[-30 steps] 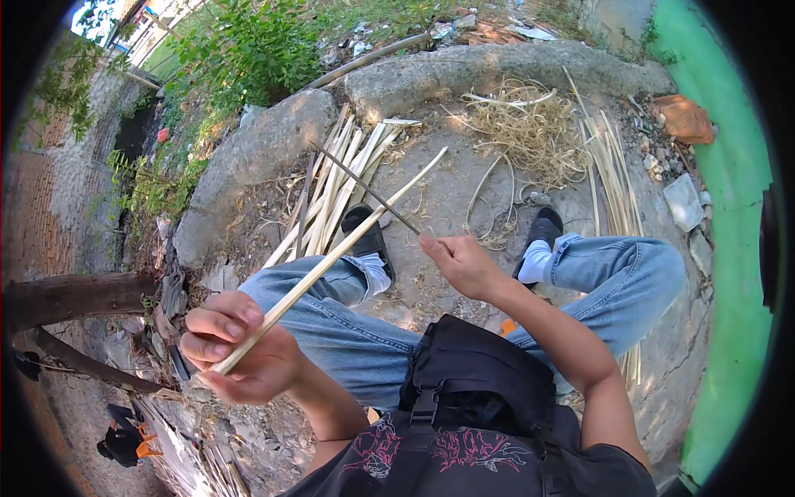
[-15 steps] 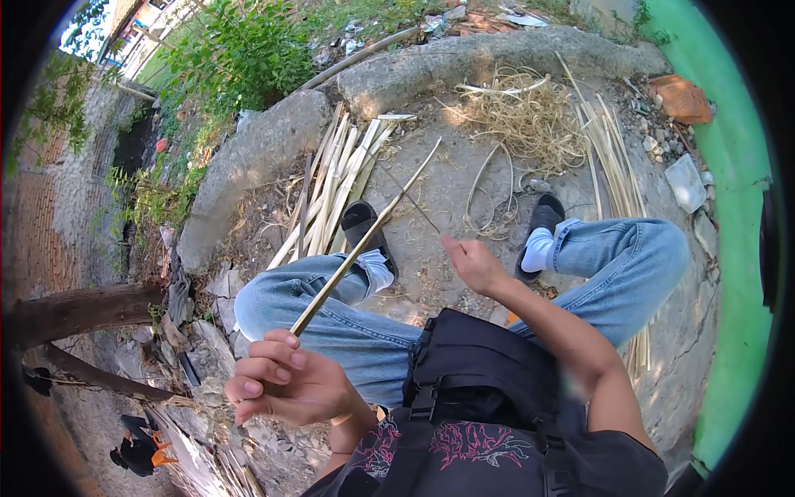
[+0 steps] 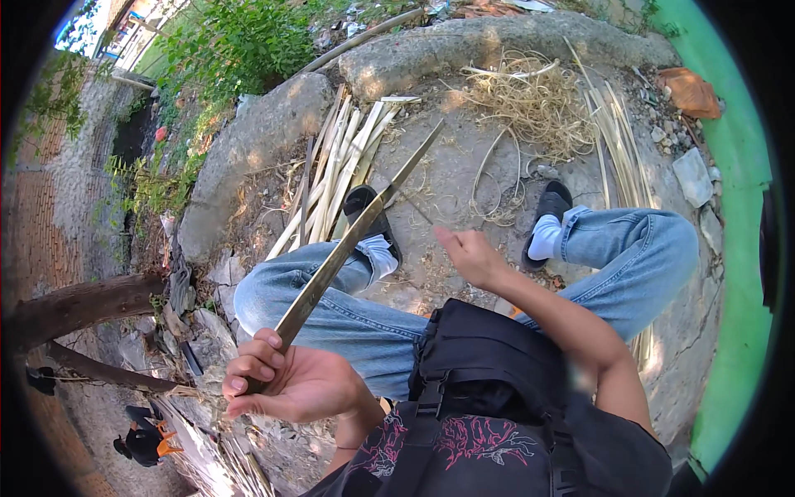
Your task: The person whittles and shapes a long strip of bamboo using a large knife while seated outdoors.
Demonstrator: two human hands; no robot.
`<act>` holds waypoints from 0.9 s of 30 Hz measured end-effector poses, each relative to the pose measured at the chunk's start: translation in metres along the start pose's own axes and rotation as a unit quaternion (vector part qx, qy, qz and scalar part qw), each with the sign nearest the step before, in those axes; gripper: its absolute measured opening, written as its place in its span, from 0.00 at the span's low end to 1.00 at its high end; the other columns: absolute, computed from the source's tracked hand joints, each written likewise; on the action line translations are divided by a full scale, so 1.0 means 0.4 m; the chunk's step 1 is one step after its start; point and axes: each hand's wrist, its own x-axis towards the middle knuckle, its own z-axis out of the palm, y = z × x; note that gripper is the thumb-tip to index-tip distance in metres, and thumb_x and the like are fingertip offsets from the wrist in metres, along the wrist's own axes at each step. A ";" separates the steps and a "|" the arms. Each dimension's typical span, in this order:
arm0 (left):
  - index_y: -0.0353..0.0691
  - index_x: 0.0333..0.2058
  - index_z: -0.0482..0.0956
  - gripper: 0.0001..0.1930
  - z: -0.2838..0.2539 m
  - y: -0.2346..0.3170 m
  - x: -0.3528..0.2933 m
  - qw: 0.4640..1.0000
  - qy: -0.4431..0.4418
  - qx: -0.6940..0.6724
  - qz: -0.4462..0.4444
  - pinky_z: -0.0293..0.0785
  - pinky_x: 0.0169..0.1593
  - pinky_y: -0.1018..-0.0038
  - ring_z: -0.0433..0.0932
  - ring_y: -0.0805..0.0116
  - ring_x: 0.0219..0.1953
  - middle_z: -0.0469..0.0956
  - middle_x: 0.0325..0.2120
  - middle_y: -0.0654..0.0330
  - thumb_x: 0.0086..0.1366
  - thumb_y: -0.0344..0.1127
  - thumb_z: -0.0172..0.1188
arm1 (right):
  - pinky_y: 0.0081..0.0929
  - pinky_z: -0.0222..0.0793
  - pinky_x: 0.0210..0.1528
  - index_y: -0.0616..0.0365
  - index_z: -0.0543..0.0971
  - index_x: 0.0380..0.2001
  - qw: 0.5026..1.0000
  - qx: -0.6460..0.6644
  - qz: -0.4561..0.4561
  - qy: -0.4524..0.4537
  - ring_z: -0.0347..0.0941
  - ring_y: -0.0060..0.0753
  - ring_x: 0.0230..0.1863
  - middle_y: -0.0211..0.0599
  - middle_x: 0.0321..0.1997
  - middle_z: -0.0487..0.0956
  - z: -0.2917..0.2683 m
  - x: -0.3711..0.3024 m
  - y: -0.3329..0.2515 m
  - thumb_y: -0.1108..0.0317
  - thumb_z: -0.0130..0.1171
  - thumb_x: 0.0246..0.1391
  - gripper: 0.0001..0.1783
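Note:
A long, flat bamboo strip [image 3: 338, 257] slants up and away from my left hand [image 3: 302, 383], whose fingers are closed on its near end. Its broad, brownish face is showing, and the far end tapers to a point. My right hand [image 3: 476, 258] is closed on a thin dark blade [image 3: 420, 210], seen nearly edge-on, with its handle hidden in the fist. The blade reaches toward the strip's far half and meets it in the picture; I cannot tell whether they touch.
Split strips [image 3: 348, 166] lie beyond my left foot, with more strips [image 3: 621, 149] at the right. Curly shavings [image 3: 534, 103] are heaped near a concrete curb [image 3: 497, 45]. A black bag [image 3: 489, 352] rests on my lap. A green wall [image 3: 729, 248] stands right; a person [image 3: 142, 439] is at lower left.
The bamboo strip has turned from its narrow edge to its broad face. The right hand has shifted slightly left, and less of the blade shows between fist and strip.

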 end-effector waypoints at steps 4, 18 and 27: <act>0.46 0.26 0.60 0.17 0.000 0.014 0.012 0.998 -0.054 -0.032 -0.010 0.53 0.28 0.78 0.49 0.77 0.19 0.50 0.17 0.69 0.70 0.50 0.37 | 0.41 0.57 0.23 0.68 0.67 0.11 0.996 -0.002 -0.085 0.000 0.57 0.41 0.14 0.46 0.09 0.64 -0.001 -0.028 -0.007 0.41 0.40 0.59 0.38; 0.48 0.15 0.62 0.13 0.159 0.064 0.336 0.879 -0.376 -0.273 -0.111 0.55 0.17 0.81 0.54 0.80 0.07 0.55 0.05 0.71 0.57 0.37 0.49 | 0.25 0.61 0.24 0.63 0.73 0.16 0.986 0.008 -0.055 0.156 0.64 0.24 0.18 0.31 0.15 0.71 -0.179 0.021 -0.084 0.48 0.65 0.44 0.26; 0.46 0.16 0.62 0.13 0.405 0.162 0.481 0.727 -0.559 -0.339 -0.212 0.55 0.15 0.85 0.56 0.81 0.06 0.58 0.05 0.71 0.51 0.42 0.53 | 0.21 0.66 0.33 0.68 0.74 0.22 0.916 -0.067 -0.368 0.146 0.72 0.20 0.33 0.41 0.33 0.78 -0.146 0.007 -0.207 0.61 0.72 0.38 0.21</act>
